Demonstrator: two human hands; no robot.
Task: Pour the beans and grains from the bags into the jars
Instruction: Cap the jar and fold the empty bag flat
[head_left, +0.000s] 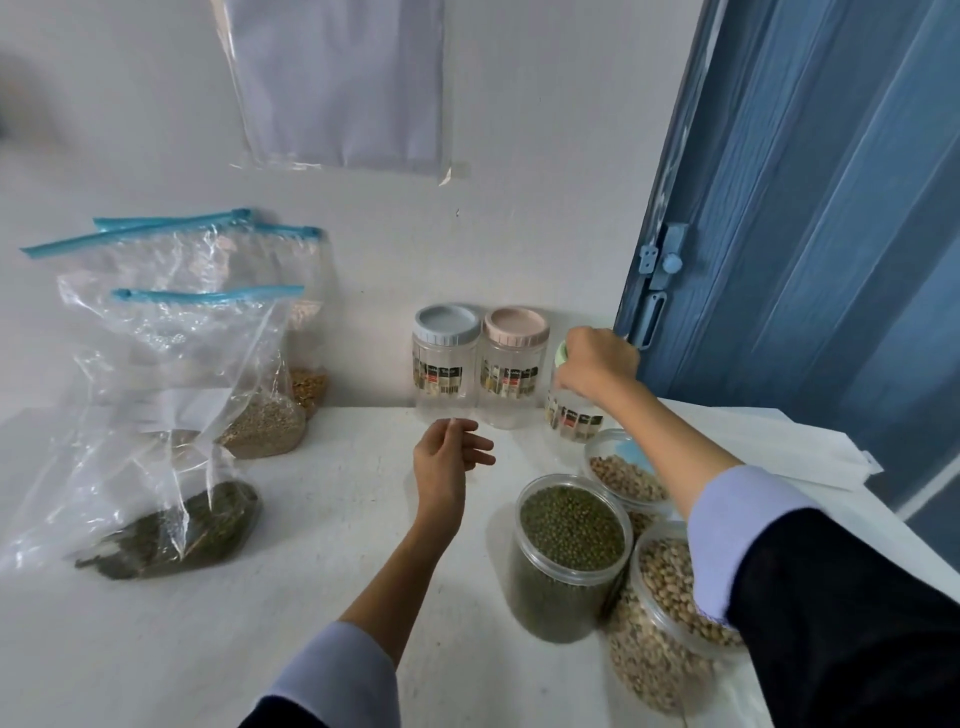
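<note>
The right hand (597, 366) is clamped over the pale green lid of a clear plastic jar with a label band (571, 410), empty as far as I can see, standing at the right end of the row against the wall; beside it stand two more clear jars, one with a grey lid (447, 358) and one with a pink lid (514, 364), both capped and looking empty. The fingers curl round the lid from above — a top-only hold, so if that lid is loose the jar body could drop away as it lifts.

The greater worry sits right under that forearm: three open, lidless jars, one of green mung beans (569, 556), one of pale beans at the back (626, 478), one of beige beans nearest the sleeve (675, 613). They crowd together, touching or nearly so, close to the right edge of the white table (322, 597). Dragging the empty jar back low could clip a rim and tip one — beans everywhere.

The left hand (449, 457) hovers over the table mid-way, fingers loose and holding nothing.

At the left, the clear zip bags with blue seals — green beans (171, 530), tan grain (260, 426), yellow grain behind (309, 387) — slump softly; a floppy bag mouth could spill wide of a narrow jar.
</note>
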